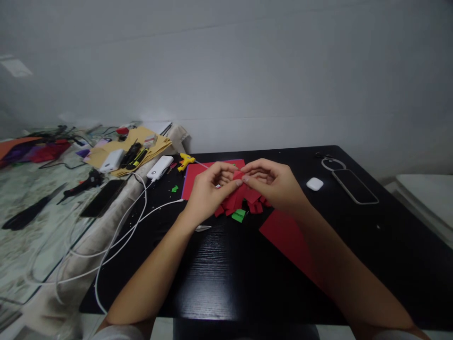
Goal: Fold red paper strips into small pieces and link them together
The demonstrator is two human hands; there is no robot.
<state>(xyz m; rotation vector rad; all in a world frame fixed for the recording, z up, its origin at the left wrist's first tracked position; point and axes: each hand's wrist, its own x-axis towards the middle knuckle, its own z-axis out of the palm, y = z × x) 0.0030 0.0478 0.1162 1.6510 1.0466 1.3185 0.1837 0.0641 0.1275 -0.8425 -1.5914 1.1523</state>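
My left hand [214, 185] and my right hand [271, 182] meet over the middle of the table. Between their thumbs and fingertips they pinch a small folded piece of red paper [238, 175]. Right below lie several folded red paper pieces [255, 207], partly hidden by the hands. A green paper piece [239, 216] rests at the near side of this pile. Behind my left hand is a flat red sheet [193, 177]. A longer red paper strip [288, 238] lies partly under my right forearm.
A yellow mini glue gun [185, 162] and a white power bank [160, 167] with white cables sit left on the black table [212, 269]. To the right are a white earphone case [314, 184] and a phone [355, 186]. A cluttered bed [31, 184] adjoins at left.
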